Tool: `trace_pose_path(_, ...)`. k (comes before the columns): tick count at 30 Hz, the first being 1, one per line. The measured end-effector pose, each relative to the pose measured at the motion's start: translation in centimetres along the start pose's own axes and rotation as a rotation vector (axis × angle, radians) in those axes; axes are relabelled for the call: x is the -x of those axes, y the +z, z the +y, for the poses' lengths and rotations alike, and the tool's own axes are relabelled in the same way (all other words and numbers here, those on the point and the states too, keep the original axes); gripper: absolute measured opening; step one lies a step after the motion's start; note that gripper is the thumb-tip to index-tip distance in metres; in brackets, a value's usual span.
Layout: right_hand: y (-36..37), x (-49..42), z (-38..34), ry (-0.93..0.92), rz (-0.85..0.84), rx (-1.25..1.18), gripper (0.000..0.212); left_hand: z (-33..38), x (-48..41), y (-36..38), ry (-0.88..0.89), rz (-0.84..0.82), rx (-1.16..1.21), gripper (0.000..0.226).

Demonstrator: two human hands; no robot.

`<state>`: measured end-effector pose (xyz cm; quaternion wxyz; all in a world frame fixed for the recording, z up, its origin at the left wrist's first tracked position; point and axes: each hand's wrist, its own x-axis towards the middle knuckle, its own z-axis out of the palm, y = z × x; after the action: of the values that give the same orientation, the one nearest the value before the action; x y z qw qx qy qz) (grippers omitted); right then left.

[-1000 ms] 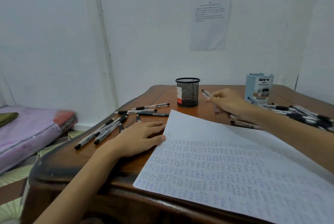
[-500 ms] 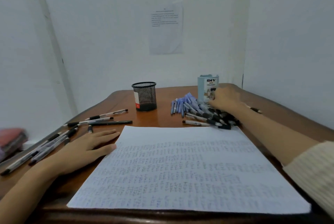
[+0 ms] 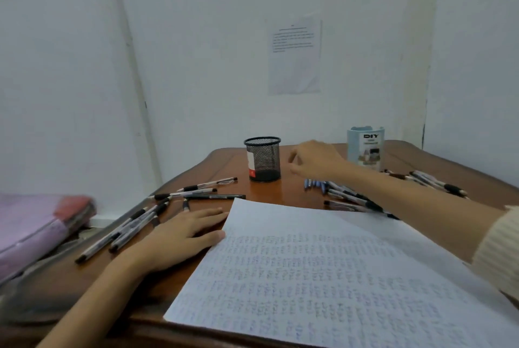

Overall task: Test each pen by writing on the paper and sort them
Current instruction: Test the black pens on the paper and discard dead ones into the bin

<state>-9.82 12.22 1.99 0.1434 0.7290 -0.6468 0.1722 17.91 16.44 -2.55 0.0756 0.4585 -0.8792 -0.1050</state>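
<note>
A large sheet of paper (image 3: 323, 277) covered in small writing lies on the wooden table (image 3: 292, 193). My left hand (image 3: 182, 232) rests flat on the table, its fingertips touching the paper's left edge. My right hand (image 3: 317, 159) hovers above the table between the black mesh cup (image 3: 262, 159) and the blue organizer (image 3: 365, 148); its fingers hang loosely curled and no pen shows in them. Black-capped pens (image 3: 134, 224) lie scattered left of my left hand. A pile of blue and black-tipped pens (image 3: 351, 196) lies under my right forearm.
More pens (image 3: 438, 182) lie at the far right of the table. A pink bundle (image 3: 33, 224) sits off the table's left side. A printed sheet (image 3: 295, 58) hangs on the white wall behind. The table's front edge is close below the paper.
A second ago my right hand held a pen; it went to the right pile, and now it has lifted and moved left towards the mesh cup. My left hand stayed put.
</note>
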Motion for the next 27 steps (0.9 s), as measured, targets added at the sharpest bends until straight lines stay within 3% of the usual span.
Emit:
trace_pose_path(4,2.3,-3.0,-4.8,-0.188,-0.103,-0.017,0.034,0.3,0.1,0.0,-0.03,-0.005,-0.001,0.051)
trace_pose_path(10,7.6,-7.9,-7.9,-0.269,-0.147,-0.046,0.044,-0.1,0.0,0.2,0.003,-0.01,-0.014,0.046)
trace_pose_path(15,9.8,-9.4,-7.7,-0.308,-0.281,0.032,0.047,0.2,0.0,0.1,0.004,-0.022,-0.024,0.045)
trace_pose_path(22,10.6,-9.2,-7.5,-0.235,0.0,-0.14,0.02,0.6,0.2,-0.2,-0.011,-0.038,-0.019,0.046)
trace_pose_path(27,7.4,-8.3,-7.1,-0.084,0.103,-0.614,0.015,0.9,0.4,-0.4,-0.023,-0.052,-0.01,0.047)
